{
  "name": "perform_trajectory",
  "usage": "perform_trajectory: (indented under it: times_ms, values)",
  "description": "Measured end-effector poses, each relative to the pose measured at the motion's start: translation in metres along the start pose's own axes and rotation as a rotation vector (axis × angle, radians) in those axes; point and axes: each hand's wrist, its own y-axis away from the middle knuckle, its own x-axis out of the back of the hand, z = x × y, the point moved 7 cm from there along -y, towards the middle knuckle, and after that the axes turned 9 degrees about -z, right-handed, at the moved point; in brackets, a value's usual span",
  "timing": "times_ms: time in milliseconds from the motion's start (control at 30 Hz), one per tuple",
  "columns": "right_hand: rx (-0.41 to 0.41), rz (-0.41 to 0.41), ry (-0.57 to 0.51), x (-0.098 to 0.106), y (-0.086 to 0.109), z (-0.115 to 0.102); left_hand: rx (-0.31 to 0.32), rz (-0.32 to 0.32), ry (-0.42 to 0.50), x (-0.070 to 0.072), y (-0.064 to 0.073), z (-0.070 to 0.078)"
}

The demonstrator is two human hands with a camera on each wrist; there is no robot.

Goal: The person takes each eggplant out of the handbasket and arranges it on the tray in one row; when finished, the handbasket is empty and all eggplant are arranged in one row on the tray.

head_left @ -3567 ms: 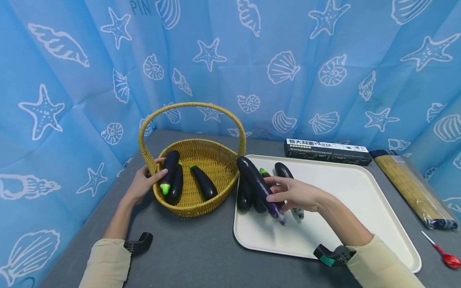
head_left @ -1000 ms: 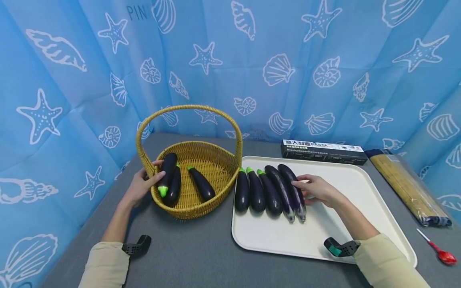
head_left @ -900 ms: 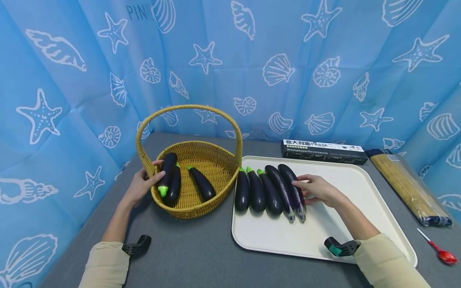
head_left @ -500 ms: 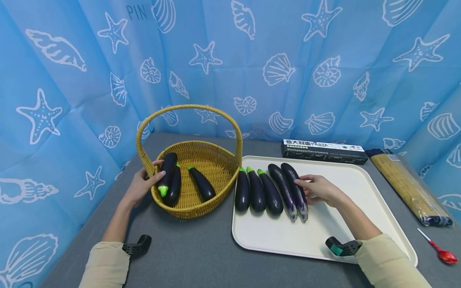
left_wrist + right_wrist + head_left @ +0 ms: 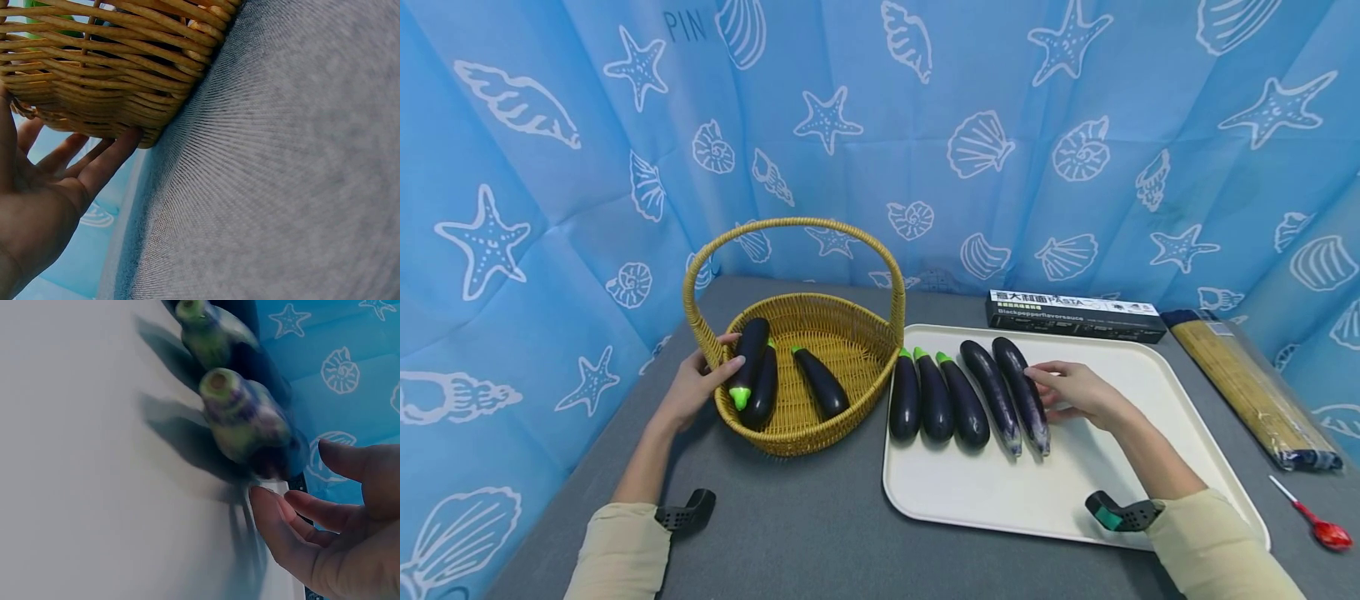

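While gripping the basket point(image 5: 812, 307) at left with the left hand point(image 5: 692, 387), touching the rightmost eggplant point(image 5: 1021, 393) on the tray point(image 5: 947, 490) with a loose-fingered right hand point(image 5: 1086, 396). Probably spacing it out; next, likely needing a steady settle before fetching another.

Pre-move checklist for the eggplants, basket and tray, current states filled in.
1. Basket upright: ok, handle up.
2. Left hand on basket: ok, thumb over the left rim, fingers outside.
3. Basket eggplants lying separately: not ok. Of three, the left one overlaps the middle one in the head view.
4. Tray eggplants side by side: ok, five in a row.
5. Right hand clear of the rightmost tray eggplant: cannot tell; the thumb is at its edge.
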Motion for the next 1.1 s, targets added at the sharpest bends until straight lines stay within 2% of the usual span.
perform_trajectory:
  times_ms: [300, 467, 767, 1100]
  values:
    - [0.010, 0.036, -0.052, 0.023, 0.010, -0.006, 0.004, 0.003, -0.011, 0.001, -0.002, 0.000]
    - [0.065, -0.003, -0.063, 0.027, 0.013, -0.019, 0.002, 0.005, -0.013, 0.002, -0.003, 0.000]
    - [0.179, -0.204, -0.216, 0.002, 0.015, -0.047, 0.003, 0.009, -0.025, 0.003, -0.003, -0.001]
    - [0.213, -0.364, -0.355, -0.040, 0.003, -0.081, 0.008, 0.011, -0.018, 0.001, -0.002, -0.001]
